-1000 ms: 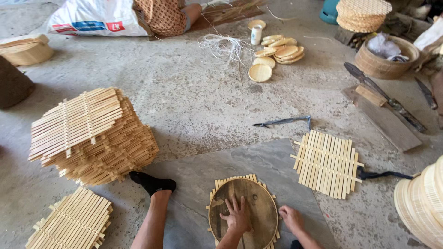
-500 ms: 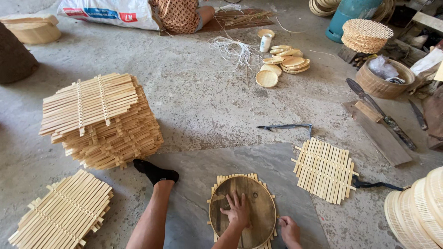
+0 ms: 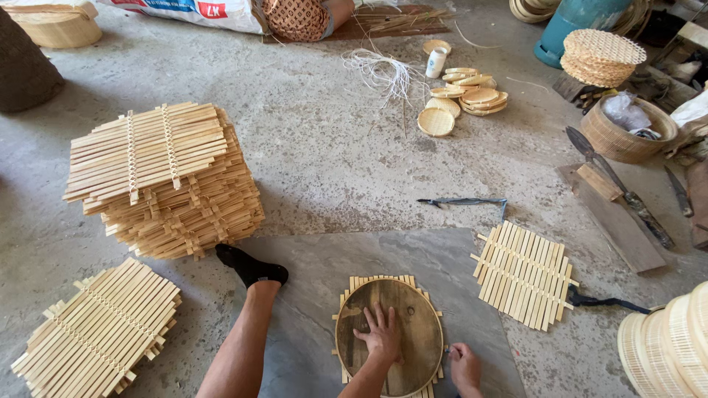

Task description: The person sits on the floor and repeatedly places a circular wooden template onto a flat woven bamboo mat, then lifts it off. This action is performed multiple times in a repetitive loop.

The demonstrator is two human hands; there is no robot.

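A round dark wooden disc (image 3: pixel 389 337) lies at the bottom centre of the frame, on top of a square bamboo slat mat (image 3: pixel 376 281) whose ends stick out around its rim. The left hand (image 3: pixel 381 334) lies flat on the disc with its fingers spread, pressing down and gripping nothing. The right hand (image 3: pixel 464 365) sits at the disc's right edge with its fingers curled in; something small may be in it, but I cannot tell. Disc and mat rest on a grey slab (image 3: pixel 413 254) laid on the concrete floor (image 3: pixel 324 155).

To the left of the disc a bare leg ending in a black sock (image 3: pixel 249 267) stretches across the slab. To the right, a second slat mat (image 3: pixel 525 274) lies half on the slab's edge, with a dark blade (image 3: pixel 463 201) on the floor just above it. At centre left stands a tall stack of slat mats (image 3: pixel 164 180), and a lower stack (image 3: pixel 96 328) lies at the bottom left. In the upper centre is a cluster of small round bamboo lids (image 3: pixel 463 99) beside a bundle of pale string (image 3: pixel 383 72). At the right edge are a woven basket (image 3: pixel 628 133), a long knife on a wooden plank (image 3: pixel 619 214), and stacked bamboo rings (image 3: pixel 667 346) in the bottom right corner.
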